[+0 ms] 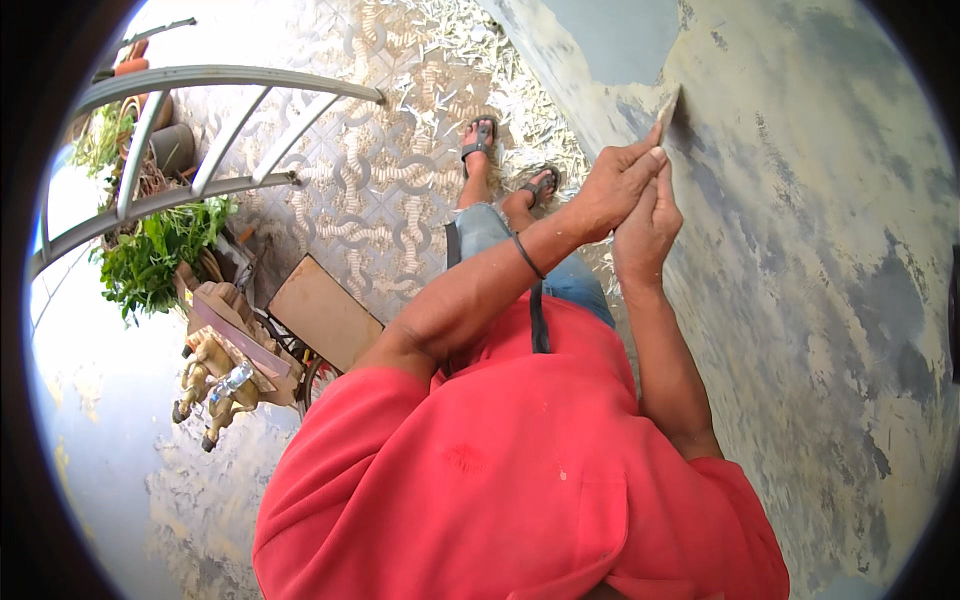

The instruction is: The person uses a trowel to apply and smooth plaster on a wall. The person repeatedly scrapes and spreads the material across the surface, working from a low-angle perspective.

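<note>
My left hand (612, 188) and my right hand (647, 228) are pressed together in front of the wall (800, 250) on the right. Both are closed around a scraper (671, 107); only its thin pale blade shows, and the fingers hide its handle. The blade's tip meets the wall at the lower edge of a smooth grey-blue patch (625, 35). Around it the surface is mottled with cream and grey, with paint worn away in places.
Paint flakes (515, 85) litter the patterned paving (350, 185) near my sandalled feet. A metal frame with bars (230, 75) stands at the left. Below it are leafy plants (165, 255), a brown board (325, 312), gold horse figurines (215, 385) and part of a wheel (320, 382).
</note>
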Demonstrator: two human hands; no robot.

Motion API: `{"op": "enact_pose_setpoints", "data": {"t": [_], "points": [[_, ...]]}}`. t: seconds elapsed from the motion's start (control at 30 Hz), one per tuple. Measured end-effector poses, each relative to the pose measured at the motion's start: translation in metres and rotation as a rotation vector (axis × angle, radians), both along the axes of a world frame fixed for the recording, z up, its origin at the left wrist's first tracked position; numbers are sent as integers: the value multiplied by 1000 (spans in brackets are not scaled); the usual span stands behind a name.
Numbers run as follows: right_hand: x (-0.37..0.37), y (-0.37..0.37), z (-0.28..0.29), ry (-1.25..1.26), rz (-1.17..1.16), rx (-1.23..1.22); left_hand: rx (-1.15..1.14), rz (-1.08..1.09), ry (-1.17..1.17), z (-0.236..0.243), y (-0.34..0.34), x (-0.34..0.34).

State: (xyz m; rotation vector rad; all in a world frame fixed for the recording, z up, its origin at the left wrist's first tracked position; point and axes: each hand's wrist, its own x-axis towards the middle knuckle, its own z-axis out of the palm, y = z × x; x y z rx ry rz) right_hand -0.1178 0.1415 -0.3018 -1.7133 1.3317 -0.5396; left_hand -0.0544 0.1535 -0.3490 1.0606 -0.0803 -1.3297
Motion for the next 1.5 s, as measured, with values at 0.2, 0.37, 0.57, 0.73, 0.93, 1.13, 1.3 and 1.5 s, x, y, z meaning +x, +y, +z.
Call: {"op": "enact_pose_setpoints", "data": {"t": [0.2, 0.37, 0.57, 0.73, 0.93, 1.13, 1.3, 1.5], "points": [[15, -34, -8, 103, 106, 88, -42, 113, 100, -14, -22, 17], [14, -14, 8, -50, 14, 64, -10, 70, -95, 3, -13, 11], [36, -56, -41, -86, 140, 179, 22, 111, 112, -28, -32, 47], [4, -15, -24, -101, -17, 514, 165, -199, 83, -19, 19, 61], [-86, -4, -39, 159, 122, 542, 378, -236, -584, -46, 69, 66], [-114, -11, -48, 257, 177, 440, 63, -109, -630, 66, 44, 104], [-110, -11, -34, 201, 222, 277, -805, -14, -502, 194, 97, 69], [-126, -1, -44, 200, 269, 300, -1385, 96, -271, 297, 122, 29]]}}
